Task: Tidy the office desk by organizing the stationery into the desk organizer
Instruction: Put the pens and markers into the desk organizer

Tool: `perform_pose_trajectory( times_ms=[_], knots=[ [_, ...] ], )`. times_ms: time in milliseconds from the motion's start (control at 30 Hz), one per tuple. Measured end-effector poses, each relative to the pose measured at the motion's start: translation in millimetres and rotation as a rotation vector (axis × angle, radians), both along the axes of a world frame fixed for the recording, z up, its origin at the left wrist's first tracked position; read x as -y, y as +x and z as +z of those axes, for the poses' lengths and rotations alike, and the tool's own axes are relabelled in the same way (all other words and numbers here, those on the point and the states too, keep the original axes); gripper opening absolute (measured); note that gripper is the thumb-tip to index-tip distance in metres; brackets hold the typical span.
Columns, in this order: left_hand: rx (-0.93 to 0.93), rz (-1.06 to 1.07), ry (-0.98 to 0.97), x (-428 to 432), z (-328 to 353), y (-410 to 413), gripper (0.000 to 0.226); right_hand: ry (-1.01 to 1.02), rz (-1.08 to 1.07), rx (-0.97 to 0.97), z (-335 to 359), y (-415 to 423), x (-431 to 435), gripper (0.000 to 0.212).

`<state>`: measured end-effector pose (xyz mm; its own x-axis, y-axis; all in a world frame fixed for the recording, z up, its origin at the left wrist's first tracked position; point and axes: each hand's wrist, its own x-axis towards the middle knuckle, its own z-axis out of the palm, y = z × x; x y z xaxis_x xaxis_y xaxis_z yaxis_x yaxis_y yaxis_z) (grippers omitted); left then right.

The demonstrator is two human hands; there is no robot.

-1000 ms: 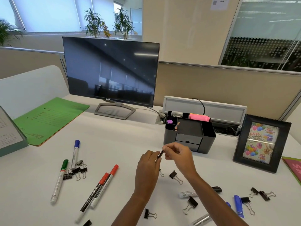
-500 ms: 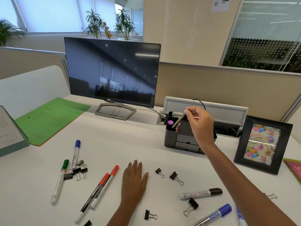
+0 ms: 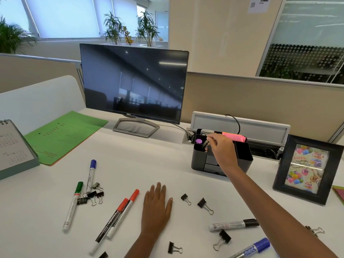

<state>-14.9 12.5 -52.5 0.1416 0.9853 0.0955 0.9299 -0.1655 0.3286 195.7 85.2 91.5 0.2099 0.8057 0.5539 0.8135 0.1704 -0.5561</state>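
A black desk organizer [image 3: 243,157] stands at the back right of the white desk, with pink notes [image 3: 234,136] and a purple-capped item [image 3: 198,141] in it. My right hand [image 3: 221,148] is over its left compartments, pinching a thin pen [image 3: 206,144] whose lower end dips into a slot. My left hand [image 3: 156,207] lies flat on the desk, fingers apart, holding nothing. Loose markers lie around: blue [image 3: 91,174], green [image 3: 73,203], two red [image 3: 121,213], black [image 3: 233,224] and another blue [image 3: 251,248]. Several binder clips [image 3: 204,204] are scattered about.
A monitor [image 3: 133,82] stands at the back centre. A green folder [image 3: 65,136] and a calendar [image 3: 14,146] lie at the left. A framed birthday picture [image 3: 307,168] stands right of the organizer, with a cable box [image 3: 242,125] behind it.
My right hand carried the pen from near my left hand up to the organizer and lowered it into a slot. My left hand let go and came down flat on the desk.
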Motion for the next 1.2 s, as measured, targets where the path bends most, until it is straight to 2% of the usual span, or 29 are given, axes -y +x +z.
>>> perform_pose_trajectory(
  times_ms=[133,267,467,633,700,767,867,933,967,1000,1033,1067,1100,1167,1200],
  knots=[
    [0.010,-0.001,0.018,2,3,1,0.054,0.009,0.004,-0.046,-6,-6,11,0.026],
    [0.007,-0.009,0.007,4,5,1,0.053,0.058,0.061,-0.077,-27,-23,40,0.017],
    [-0.019,-0.027,0.085,8,20,3,0.051,-0.119,0.177,-0.112,-86,-62,95,0.015],
    [-0.138,-0.043,0.174,11,33,-9,0.045,-0.242,0.319,0.094,-113,-81,127,0.012],
    [-0.128,-0.004,0.272,8,40,-16,0.045,-0.247,0.347,0.161,-118,-86,136,0.024],
    [-0.133,0.073,0.284,7,48,-24,0.045,-0.245,0.314,0.199,-119,-87,139,0.030],
    [-0.133,0.185,0.238,4,57,-32,0.041,-0.194,0.321,0.221,-118,-86,145,0.009],
    [-0.138,0.238,0.223,4,58,-35,0.037,-0.149,0.295,0.278,-126,-87,149,0.061],
    [-0.154,0.244,0.208,3,61,-37,0.033,-0.139,0.258,0.291,-130,-88,150,0.071],
    [-0.182,0.239,0.141,3,60,-38,0.026,-0.144,0.232,0.313,-129,-87,150,0.072],
    [-0.181,0.249,0.063,1,61,-36,0.020,-0.173,0.255,0.292,-125,-88,150,0.061],
    [-0.154,0.284,0.017,0,60,-35,0.020,-0.238,0.321,0.270,-123,-89,152,0.037],
    [-0.120,0.286,0.033,1,62,-34,0.020,-0.219,0.298,0.262,-118,-90,151,0.007],
    [-0.131,0.198,0.060,1,66,-30,0.022,-0.347,0.319,0.164,-119,-89,150,0.027],
    [-0.117,0.172,0.089,2,69,-28,0.030,-0.379,0.317,0.147,-120,-85,147,0.022]
  ],
)
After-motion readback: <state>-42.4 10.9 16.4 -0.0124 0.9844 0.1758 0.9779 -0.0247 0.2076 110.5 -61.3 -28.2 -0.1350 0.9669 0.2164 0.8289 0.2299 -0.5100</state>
